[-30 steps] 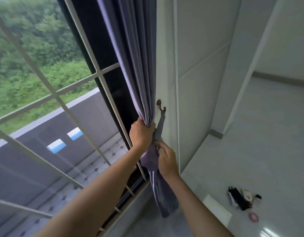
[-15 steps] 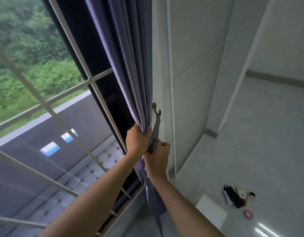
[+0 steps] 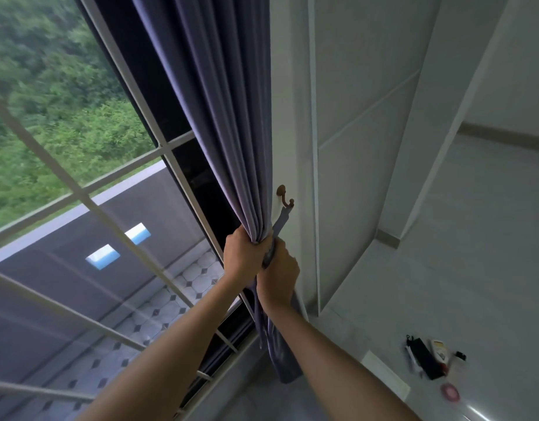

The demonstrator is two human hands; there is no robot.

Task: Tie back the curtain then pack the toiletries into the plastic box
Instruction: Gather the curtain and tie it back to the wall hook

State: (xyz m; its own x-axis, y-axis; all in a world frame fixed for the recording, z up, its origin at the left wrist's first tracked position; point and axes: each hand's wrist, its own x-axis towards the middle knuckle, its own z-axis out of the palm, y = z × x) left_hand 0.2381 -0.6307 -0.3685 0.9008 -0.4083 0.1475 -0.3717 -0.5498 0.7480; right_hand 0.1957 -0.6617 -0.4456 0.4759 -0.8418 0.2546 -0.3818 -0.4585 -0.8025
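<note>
No writing can be read anywhere here: the toiletries (image 3: 429,361) lie too small and blurred on the floor (image 3: 489,238) at the lower right for any label or brand to show. Among them you can make out a flat black pouch-like shape, a small white container and a round pink thing lying slightly apart; a pale flat rectangular piece (image 3: 386,377) (lid or box, I cannot tell which) lies just beside them.

Your left hand (image 3: 242,258) has its fingers curled tight round the gathered curtain (image 3: 216,101), a matte lilac-grey cloth that falls in long soft vertical pleats and narrows to a bunch at your fist. Your right hand (image 3: 278,276) is touching the left, fingers curled round a narrow strip of the same cloth, the tie-back (image 3: 281,224), which runs taut up to a small brown curved hook (image 3: 284,197) on the smooth white wall (image 3: 368,117). Below your hands the curtain tail hangs loose and crumpled toward the floor.

To the left, white window bars (image 3: 89,196) cross the glass, with green foliage, a grey parapet and patterned tiles beyond.
</note>
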